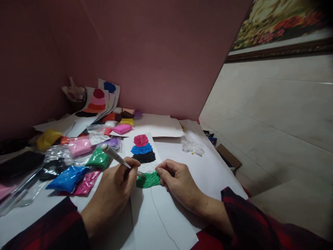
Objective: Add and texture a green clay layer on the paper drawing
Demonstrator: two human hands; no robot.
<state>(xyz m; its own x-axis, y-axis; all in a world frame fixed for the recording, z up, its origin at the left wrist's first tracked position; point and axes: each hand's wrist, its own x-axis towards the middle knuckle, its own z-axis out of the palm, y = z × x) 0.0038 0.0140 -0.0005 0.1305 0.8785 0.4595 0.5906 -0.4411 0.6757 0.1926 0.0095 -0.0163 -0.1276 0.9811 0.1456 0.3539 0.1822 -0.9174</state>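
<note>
A white paper strip [148, 211] lies in front of me, with a drawn curved line on its lower part. Textured clay bands run down its upper part: a crimson round [141, 140], a blue band [141, 149], a black band [144, 157], a white band [150, 167] and a green band [148, 180]. My left hand [116, 184] is closed round a white pen-like tool, whose lower end is by the green band's left side. My right hand [177, 180] pinches at the green band's right edge; what lies between its fingertips is too small to make out.
Clay packets in blue [68, 178], green [98, 158], pink [79, 147] and other colours crowd the left side. Decorated cards [97, 100] lean at the back left. A crumpled clear bag [192, 146] lies right of the strip. White sheets [158, 125] lie behind.
</note>
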